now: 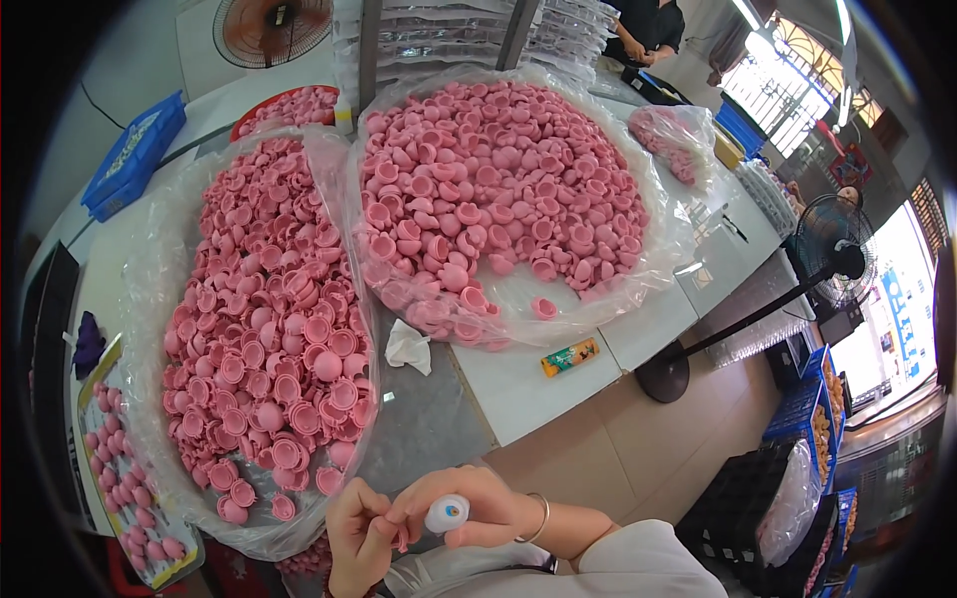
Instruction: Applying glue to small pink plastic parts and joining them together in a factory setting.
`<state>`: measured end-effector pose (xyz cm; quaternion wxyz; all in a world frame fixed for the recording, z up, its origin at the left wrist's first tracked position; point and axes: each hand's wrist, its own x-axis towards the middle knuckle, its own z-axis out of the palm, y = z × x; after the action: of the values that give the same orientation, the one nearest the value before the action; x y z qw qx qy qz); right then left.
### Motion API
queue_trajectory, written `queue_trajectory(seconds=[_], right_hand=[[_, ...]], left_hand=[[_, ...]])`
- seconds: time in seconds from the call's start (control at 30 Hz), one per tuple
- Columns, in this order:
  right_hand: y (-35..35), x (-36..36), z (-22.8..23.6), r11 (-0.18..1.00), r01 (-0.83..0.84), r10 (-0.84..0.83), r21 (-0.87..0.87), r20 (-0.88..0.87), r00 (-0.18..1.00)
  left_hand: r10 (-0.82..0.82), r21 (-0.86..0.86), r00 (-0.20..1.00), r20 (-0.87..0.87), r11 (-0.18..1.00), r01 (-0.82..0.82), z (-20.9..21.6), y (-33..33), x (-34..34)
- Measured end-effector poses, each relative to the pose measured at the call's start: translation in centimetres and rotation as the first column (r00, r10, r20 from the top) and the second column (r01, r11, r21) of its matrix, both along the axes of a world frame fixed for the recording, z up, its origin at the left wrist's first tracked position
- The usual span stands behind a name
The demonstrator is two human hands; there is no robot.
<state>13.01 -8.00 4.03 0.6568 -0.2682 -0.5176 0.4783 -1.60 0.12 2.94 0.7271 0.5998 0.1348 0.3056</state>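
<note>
My left hand [359, 533] is closed at the lower middle, its fingertips pinching a small pink plastic piece [403, 538] that is mostly hidden. Against it, the fingertips of my right hand [474, 498] meet the left ones. A white round-ended bottle [447, 513] sits in the curl of my right hand, its end with a blue and yellow centre facing up. Just beyond my hands lies a clear plastic bag [150, 299] spread open, full of pink half-shells [264, 339]. To its right, a second open bag [670, 239] holds more pink half-shells [498, 179].
A yellow-edged tray [189, 560] of pink balls stands at left. White crumpled tissue [408, 349] and a green-orange packet [569, 357] lie on the table. A standing fan [835, 249] and blue crates [812, 419] are at right. Another person [648, 30] works at the back.
</note>
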Motion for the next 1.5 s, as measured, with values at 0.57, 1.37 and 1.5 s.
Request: queue_trajectory(seconds=[0.57, 1.37, 1.5], right_hand=[[0.7, -0.9, -0.1, 0.986, 0.086, -0.116, 0.143, 0.22, 0.969], [1.3, -0.9, -0.1, 0.761, 0.62, -0.638, -0.189, -0.049, 0.768], [0.8, 0.6, -0.8, 0.725, 0.689, -0.687, 0.029, 0.106, 0.719]], left_hand=[[0.251, -0.167, 0.96, 0.123, 0.959, -0.229, -1.2, -0.6, 1.2], [0.169, -0.34, 0.962, 0.215, 0.936, -0.089, -2.2, -0.6, 0.1], [0.128, -0.385, 0.969, 0.213, 0.922, -0.037, -2.1, -0.6, -0.2]])
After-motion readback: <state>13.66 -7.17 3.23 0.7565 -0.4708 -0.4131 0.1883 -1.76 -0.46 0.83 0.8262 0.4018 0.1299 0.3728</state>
